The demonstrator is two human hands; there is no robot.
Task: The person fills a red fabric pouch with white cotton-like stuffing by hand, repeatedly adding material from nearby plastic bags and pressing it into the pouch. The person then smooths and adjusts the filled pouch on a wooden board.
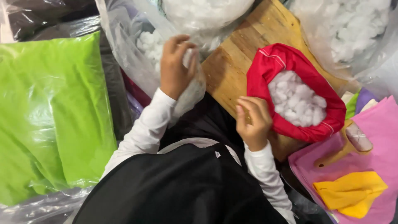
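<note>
A large green cushion (49, 116) in clear plastic wrap is lying at the far left, well apart from both hands; a clear plastic bag (124, 45) with white stuffing is standing open at the top middle, and another clear bag of stuffing (352, 33) is sitting at the top right. A wooden board (232, 62) is lying slanted under the work; pink fabric (373, 137) is spreading at the right side, with a folded yellow cloth (352, 193) and a wooden-handled tool (348, 145) resting on it.

The red cushion cover (286, 66) is lying on the board with its mouth open, and white stuffing (296, 101) is filling it; it is lying just to the right of the right hand (253, 122). The right hand is touching the near edge of the cover, its fingers curled, but I cannot tell if it is really pinching the cloth. The left hand (176, 66) is reaching into the open bag, well apart from the cover; its fingers are closing around a small tuft of stuffing (188, 56).
</note>
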